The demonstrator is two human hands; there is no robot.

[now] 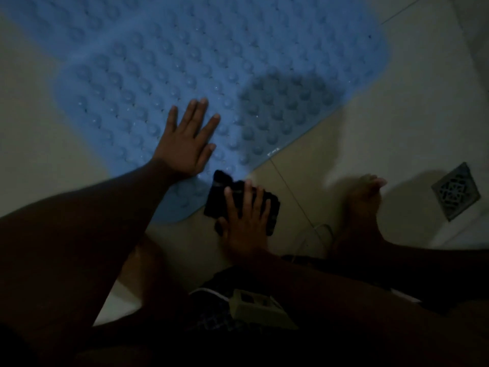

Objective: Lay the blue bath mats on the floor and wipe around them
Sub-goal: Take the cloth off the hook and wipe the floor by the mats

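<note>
A blue bath mat (pixel 217 64) with rows of round bumps lies flat on the pale tiled floor (pixel 397 107), filling the upper middle of the view. My left hand (pixel 188 140) presses flat on the mat's near part, fingers straight and spread. My right hand (pixel 244 215) lies flat, fingers spread, on a dark folded cloth (pixel 219 197). The cloth sits at the mat's near edge, partly on the mat and partly on the tile.
A square metal floor drain (pixel 455 190) is set in the tile at the right. My bare foot (pixel 366 197) stands on the floor between cloth and drain. A small beige device (pixel 254 305) with a thin cable hangs by my lap.
</note>
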